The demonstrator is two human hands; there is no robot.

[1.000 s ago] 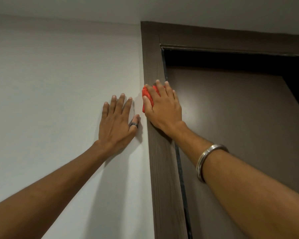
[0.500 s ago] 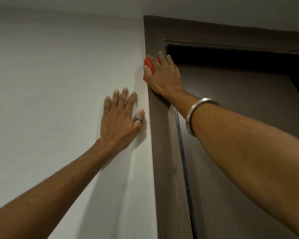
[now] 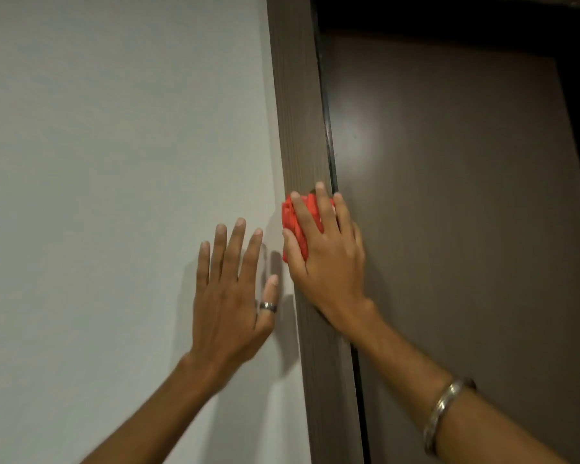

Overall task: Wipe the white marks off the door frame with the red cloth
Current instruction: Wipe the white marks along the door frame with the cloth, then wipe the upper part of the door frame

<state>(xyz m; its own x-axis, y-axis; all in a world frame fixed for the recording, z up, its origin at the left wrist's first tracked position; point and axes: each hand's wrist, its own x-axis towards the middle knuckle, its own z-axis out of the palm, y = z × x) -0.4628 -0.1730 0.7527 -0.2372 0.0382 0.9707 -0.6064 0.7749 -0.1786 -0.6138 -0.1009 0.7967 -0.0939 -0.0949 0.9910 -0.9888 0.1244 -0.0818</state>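
A dark brown wood-grain door frame (image 3: 297,105) runs up the middle of the head view. My right hand (image 3: 329,259) presses a bunched red cloth (image 3: 293,222) flat against the frame's left post, fingers spread over it. The cloth pokes out past my thumb and between my fingers. My left hand (image 3: 230,296), wearing a ring on the thumb, rests flat and open on the white wall just left of the frame. I see no white marks on the bare part of the frame.
The white wall (image 3: 114,162) fills the left half. A closed dark brown door (image 3: 449,195) with a light glare fills the right, with a black gap strip (image 3: 327,128) beside the frame. A metal bangle (image 3: 444,410) circles my right wrist.
My right hand slid the cloth up toward the frame's top corner, then down the post again to beside my left hand. The view tilted down, and the top corner left the frame.
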